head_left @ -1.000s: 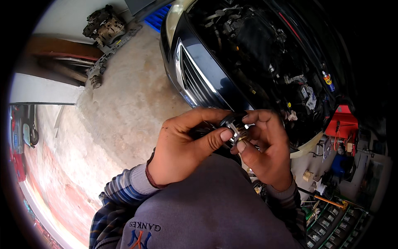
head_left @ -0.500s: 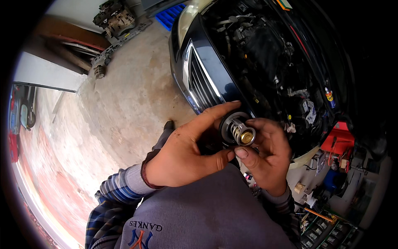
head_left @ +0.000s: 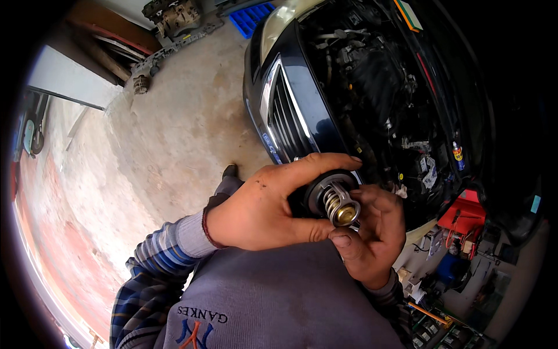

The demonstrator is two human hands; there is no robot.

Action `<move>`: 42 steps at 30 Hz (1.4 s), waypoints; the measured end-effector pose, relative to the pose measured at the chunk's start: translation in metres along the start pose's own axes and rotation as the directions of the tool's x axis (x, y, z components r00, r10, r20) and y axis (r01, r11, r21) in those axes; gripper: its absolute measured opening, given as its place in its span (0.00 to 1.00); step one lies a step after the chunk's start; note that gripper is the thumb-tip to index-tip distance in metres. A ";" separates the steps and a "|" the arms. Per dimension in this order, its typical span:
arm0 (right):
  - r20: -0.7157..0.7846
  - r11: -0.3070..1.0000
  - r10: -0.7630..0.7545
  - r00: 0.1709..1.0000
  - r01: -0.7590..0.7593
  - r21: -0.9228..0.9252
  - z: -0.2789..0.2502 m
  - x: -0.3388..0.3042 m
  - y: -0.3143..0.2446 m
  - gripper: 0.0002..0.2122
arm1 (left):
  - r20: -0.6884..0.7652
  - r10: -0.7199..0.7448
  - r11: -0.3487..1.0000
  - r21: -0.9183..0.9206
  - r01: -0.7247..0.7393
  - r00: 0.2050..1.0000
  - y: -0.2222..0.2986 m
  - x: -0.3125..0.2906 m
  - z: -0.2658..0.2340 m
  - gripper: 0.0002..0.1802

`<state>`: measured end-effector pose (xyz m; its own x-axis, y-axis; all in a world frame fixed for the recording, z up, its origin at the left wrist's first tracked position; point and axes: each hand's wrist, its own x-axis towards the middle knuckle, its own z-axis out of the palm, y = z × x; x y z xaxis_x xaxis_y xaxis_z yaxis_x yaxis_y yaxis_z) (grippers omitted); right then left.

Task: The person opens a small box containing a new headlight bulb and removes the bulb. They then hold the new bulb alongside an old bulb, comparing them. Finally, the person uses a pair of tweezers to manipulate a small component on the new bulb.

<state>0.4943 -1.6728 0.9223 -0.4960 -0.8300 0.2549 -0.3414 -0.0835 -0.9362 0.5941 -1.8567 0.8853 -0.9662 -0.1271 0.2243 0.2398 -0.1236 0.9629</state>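
Observation:
A car engine thermostat (head_left: 344, 212) with a coiled spring, metal frame and brass-coloured centre faces up in front of my chest. Its rear sits in a dark round rim (head_left: 315, 196). My left hand (head_left: 253, 206) grips that rim from the left, index finger along the far side and thumb along the near side. From the right, my right hand (head_left: 372, 235) closes its thumb and bent fingers about the thermostat's metal frame. The underside of the part is hidden by my hands.
A dark car with a chrome-edged grille (head_left: 285, 110) stands just ahead, its engine bay (head_left: 372, 87) open. A spray can (head_left: 458, 156) stands at the bay's far side. At right are a red tool stand (head_left: 463, 212) and a blue object (head_left: 450, 269). A blue crate (head_left: 250, 20) lies far off.
Both hands and the thermostat sit slightly lower in the view, and the thermostat is tilted so more of its spring shows. The surroundings have shifted a little as the head moved.

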 end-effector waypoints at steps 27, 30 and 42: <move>-0.455 0.676 0.736 0.501 -0.583 0.452 -0.059 -0.147 0.067 0.13 | 0.378 -0.491 0.821 -0.101 0.562 0.785 -0.088 0.033 0.054 0.32; -0.524 0.706 0.704 0.479 -0.552 0.445 -0.115 -0.200 0.118 0.13 | 0.431 -0.547 0.722 -0.191 0.665 0.718 -0.093 0.058 0.090 0.34; -0.842 0.148 0.004 0.539 -0.833 -0.533 -0.615 -0.227 0.455 0.18 | -0.032 -0.567 0.821 0.055 0.568 0.823 -0.144 0.100 0.249 0.33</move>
<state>-0.0393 -1.1838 0.5871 -0.9413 0.0165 0.3371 -0.0626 0.9730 -0.2223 0.4396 -1.6066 0.8060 -0.9281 -0.0664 -0.3664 -0.3572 -0.1191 0.9264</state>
